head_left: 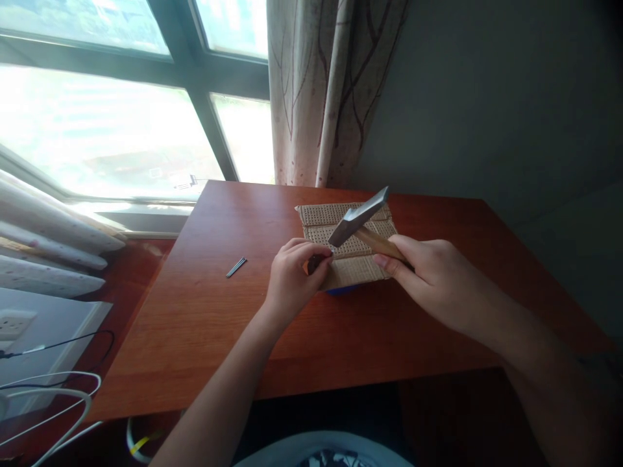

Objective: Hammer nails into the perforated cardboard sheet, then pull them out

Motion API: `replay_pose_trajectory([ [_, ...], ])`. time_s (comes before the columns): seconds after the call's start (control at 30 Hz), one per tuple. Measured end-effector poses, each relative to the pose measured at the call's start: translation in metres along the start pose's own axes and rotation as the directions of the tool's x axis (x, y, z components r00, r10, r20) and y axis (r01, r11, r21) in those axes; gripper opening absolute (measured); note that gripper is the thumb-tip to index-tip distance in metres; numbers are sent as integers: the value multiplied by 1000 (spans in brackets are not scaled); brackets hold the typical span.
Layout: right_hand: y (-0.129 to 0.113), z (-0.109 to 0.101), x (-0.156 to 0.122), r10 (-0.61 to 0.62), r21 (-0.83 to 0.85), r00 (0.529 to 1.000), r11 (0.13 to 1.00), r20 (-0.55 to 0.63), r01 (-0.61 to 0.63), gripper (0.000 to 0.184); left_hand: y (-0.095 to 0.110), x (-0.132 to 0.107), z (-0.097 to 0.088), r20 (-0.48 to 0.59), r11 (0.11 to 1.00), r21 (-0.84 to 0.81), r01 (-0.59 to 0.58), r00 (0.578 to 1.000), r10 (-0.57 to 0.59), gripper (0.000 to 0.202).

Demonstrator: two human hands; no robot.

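My right hand (433, 279) is wrapped round the wooden handle of a hammer (360, 217), whose metal head hangs just above a perforated tan board (357, 269) lying on the red-brown table (204, 324). My left hand (294, 275) is pinched closed at the board's left edge, right under the hammer head, on something small and dark that I cannot make out. A couple of loose nails (236, 266) lie on the table to the left of my left hand.
A window (111, 130) and a patterned curtain (331, 91) stand behind the table. A grey wall runs along the right. White rolled items (48, 246), a power socket and white cables (48, 395) sit at the lower left, beside the table.
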State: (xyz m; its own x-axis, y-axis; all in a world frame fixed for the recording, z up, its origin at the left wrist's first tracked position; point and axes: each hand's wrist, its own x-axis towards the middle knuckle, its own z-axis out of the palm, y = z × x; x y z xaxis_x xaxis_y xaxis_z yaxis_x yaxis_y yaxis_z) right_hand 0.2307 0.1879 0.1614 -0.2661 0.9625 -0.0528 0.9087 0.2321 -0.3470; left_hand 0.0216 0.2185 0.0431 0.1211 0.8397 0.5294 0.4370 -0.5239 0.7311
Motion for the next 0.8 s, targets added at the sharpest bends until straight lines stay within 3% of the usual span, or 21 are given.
replay_pose_trajectory([
  [0.13, 0, 1, 0, -13, -5, 998, 1000, 55, 13, 30, 1, 0, 0, 8, 1000, 3, 11, 1000, -11, 8],
  [0.3, 0, 1, 0, -5, 8, 1000, 1000, 14, 5, 33, 1, 0, -1, 16, 1000, -1, 23, 1000, -23, 8],
  [0.63, 2, 7, 0, 11, -17, 996, 1000, 87, -9, 28, 0, 0, -1, 64, 1000, 5, -2, 998, 1, 7],
  [0.8, 2, 5, -1, 6, -8, 995, 1000, 96, -5, 27, 1, -1, -7, 84, 1000, 20, -10, 996, 9, 23],
])
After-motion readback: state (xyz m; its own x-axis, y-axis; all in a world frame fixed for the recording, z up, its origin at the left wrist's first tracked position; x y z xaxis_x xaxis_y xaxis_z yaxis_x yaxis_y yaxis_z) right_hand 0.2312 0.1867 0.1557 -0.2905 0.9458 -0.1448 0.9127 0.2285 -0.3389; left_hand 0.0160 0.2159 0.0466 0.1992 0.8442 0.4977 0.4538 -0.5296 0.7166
